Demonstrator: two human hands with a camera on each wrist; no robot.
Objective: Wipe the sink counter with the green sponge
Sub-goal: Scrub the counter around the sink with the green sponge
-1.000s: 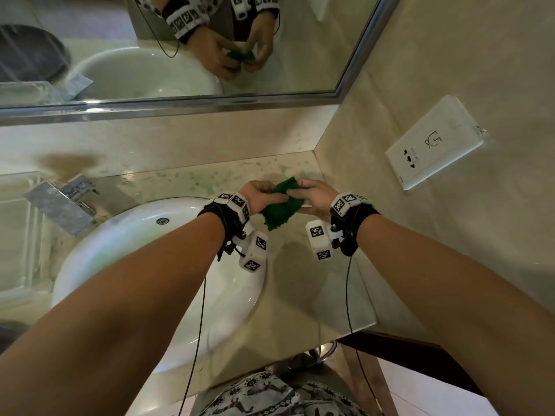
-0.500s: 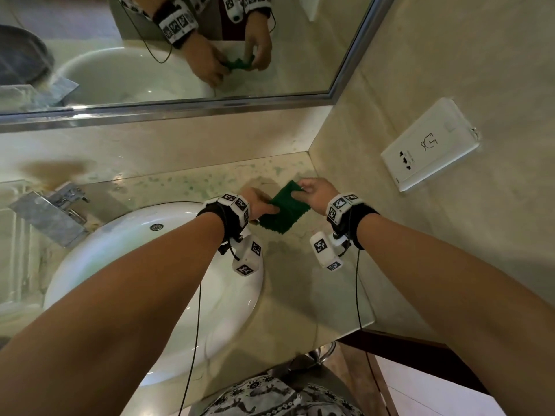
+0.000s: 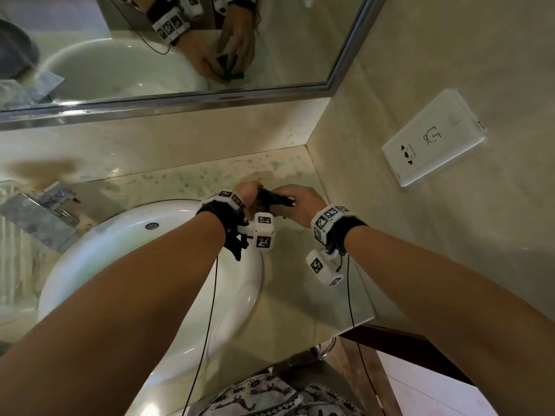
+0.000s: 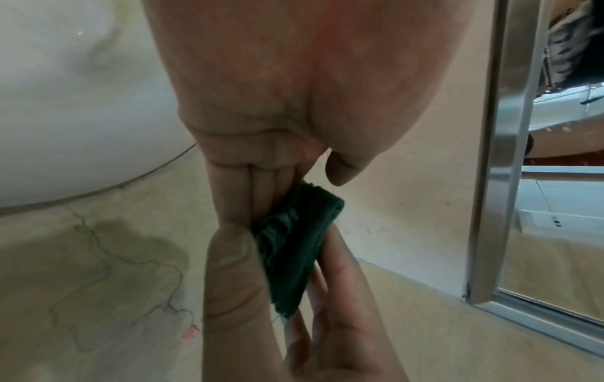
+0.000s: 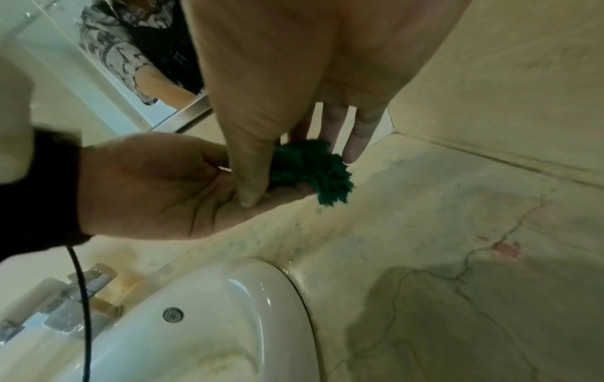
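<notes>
The green sponge (image 3: 274,197) is folded small and held between both hands above the beige stone counter (image 3: 303,298), just right of the white sink (image 3: 120,253). My right hand (image 3: 295,202) pinches it between thumb and fingers; in the right wrist view the thumb (image 5: 250,170) presses the sponge (image 5: 310,168) down. My left hand (image 3: 250,192) holds the other end, with its straight fingers (image 4: 248,196) under the sponge (image 4: 294,248) and its thumb close beside. Most of the sponge is hidden by the fingers in the head view.
A metal faucet (image 3: 39,217) stands at the sink's left. A framed mirror (image 3: 186,94) runs along the back wall. The right wall carries a white socket plate (image 3: 432,136). Green specks mark the counter strip behind the sink. The counter's front edge lies near my body.
The sponge was spread flat between my hands half a second ago; now it is folded into a small wad. Both hands have drawn together and stayed over the same counter spot.
</notes>
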